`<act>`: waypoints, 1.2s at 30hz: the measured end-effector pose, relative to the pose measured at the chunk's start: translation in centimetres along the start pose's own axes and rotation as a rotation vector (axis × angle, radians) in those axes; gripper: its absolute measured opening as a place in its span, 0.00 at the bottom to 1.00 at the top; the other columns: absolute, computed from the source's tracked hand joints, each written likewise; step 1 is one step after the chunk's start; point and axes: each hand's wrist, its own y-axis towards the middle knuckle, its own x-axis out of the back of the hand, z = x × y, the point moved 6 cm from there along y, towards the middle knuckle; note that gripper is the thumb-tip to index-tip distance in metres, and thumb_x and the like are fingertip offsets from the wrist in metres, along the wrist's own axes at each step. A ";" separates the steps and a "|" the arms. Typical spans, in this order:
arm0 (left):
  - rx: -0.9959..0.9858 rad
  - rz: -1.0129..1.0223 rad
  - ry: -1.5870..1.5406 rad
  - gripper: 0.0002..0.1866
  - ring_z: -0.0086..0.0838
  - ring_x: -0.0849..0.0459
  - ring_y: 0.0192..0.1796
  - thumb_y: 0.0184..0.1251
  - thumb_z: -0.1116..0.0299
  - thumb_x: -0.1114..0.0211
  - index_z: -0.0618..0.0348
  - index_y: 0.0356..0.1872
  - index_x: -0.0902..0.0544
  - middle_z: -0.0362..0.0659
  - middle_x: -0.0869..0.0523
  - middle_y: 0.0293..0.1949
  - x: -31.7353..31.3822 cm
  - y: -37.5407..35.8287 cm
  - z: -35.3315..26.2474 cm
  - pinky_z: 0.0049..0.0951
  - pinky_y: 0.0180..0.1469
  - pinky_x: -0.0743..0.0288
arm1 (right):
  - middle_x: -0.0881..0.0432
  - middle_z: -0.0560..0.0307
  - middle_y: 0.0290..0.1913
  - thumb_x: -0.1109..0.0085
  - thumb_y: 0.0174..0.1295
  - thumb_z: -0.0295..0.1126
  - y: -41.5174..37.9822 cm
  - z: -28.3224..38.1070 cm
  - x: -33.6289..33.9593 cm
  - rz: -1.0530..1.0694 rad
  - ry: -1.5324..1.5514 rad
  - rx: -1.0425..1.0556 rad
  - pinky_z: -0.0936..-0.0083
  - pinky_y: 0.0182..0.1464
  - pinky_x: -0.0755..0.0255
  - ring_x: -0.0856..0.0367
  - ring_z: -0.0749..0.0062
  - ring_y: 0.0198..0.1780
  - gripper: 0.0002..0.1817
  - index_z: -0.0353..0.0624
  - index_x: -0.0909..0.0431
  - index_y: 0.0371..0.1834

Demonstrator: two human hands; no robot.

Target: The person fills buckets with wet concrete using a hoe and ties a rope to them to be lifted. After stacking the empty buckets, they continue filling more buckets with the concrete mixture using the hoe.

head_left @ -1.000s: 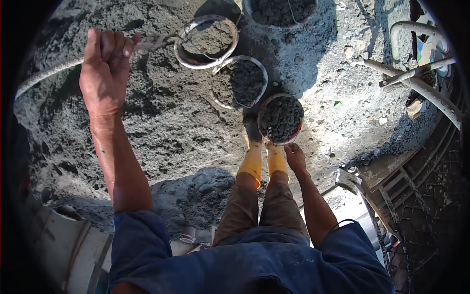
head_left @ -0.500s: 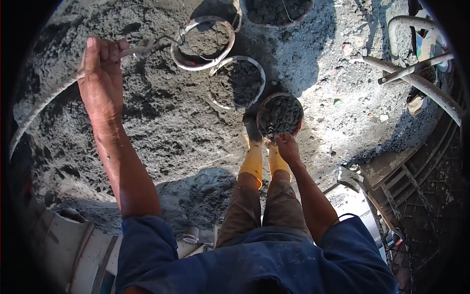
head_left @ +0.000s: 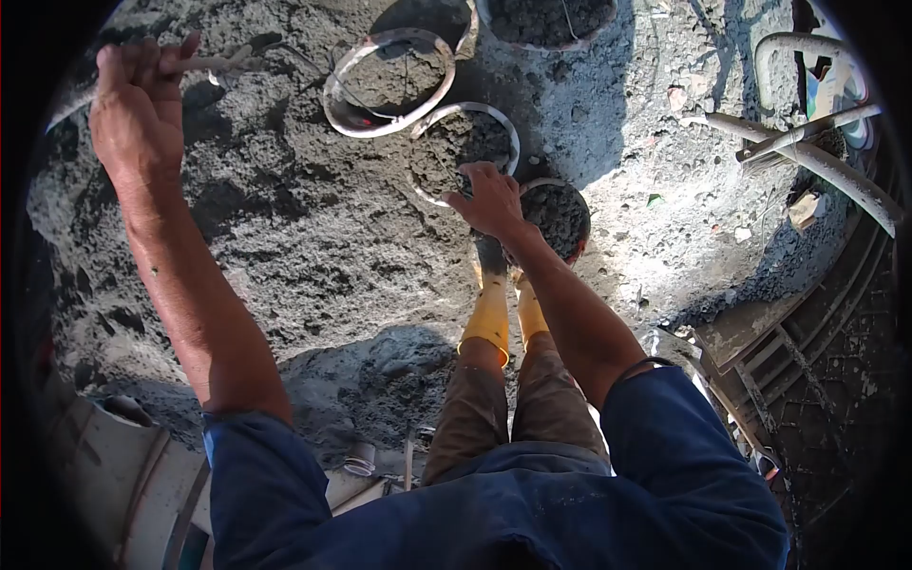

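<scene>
Left hand (head_left: 141, 114) is raised at the upper left, fingers curled tight round a thin pale handle (head_left: 214, 65) that runs on toward the buckets. Right hand (head_left: 491, 201) reaches down over the nearest bucket (head_left: 560, 217), fingers loosely spread and resting at its near rim beside the grey mix; whether it actually grips the rim cannot be told, since the hand covers that edge. Four round buckets show in all, strung in a line away from the person's feet. That nearest one, dark-walled, is heaped with coarse grey gravelly mix. The second bucket (head_left: 465, 142), pale-rimmed and touching the first, holds the same dark mix to a lower level. The third bucket (head_left: 388, 81) is wider, its rim bent out of round, with a shallow layer of wet grey material and a wire bail lying across it. The fourth bucket (head_left: 548, 21) is cut off by the top edge and looks full (only its near half shows). All stand on a broad spread of wet concrete (head_left: 304, 237). Two yellow boots (head_left: 503, 313) are planted just below the nearest bucket. Several pale pipes (head_left: 807, 157) lie at the right.
</scene>
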 end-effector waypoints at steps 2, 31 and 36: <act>-0.041 -0.053 0.035 0.15 0.37 0.21 0.39 0.73 0.62 0.50 0.67 0.35 0.27 0.48 0.25 0.34 0.7 1.9 -3.7 0.49 0.58 0.27 | 0.31 0.46 0.59 0.44 0.57 0.53 1.2 0.7 -1.1 0.095 -0.029 0.041 0.58 0.65 0.48 0.34 0.58 0.63 0.31 0.40 0.29 0.57; 1.111 0.119 0.435 0.42 0.53 0.42 0.69 0.52 0.57 0.31 0.54 0.67 0.43 0.58 0.42 0.67 0.5 -57.9 12.7 0.55 0.64 0.42 | 0.33 0.66 0.16 0.33 0.48 0.27 5.0 0.7 -2.0 0.230 0.359 -0.214 0.75 0.19 0.43 0.34 0.78 0.17 0.08 0.42 0.26 0.22; 1.232 0.301 0.713 0.50 0.57 0.54 0.72 0.47 0.56 0.29 0.38 0.71 0.50 0.55 0.55 0.72 -1.5 -59.8 12.1 0.65 0.62 0.47 | 0.29 0.63 0.23 0.38 0.49 0.25 10.7 3.7 -0.3 0.346 0.221 -0.249 0.77 0.21 0.42 0.36 0.80 0.21 0.04 0.40 0.21 0.28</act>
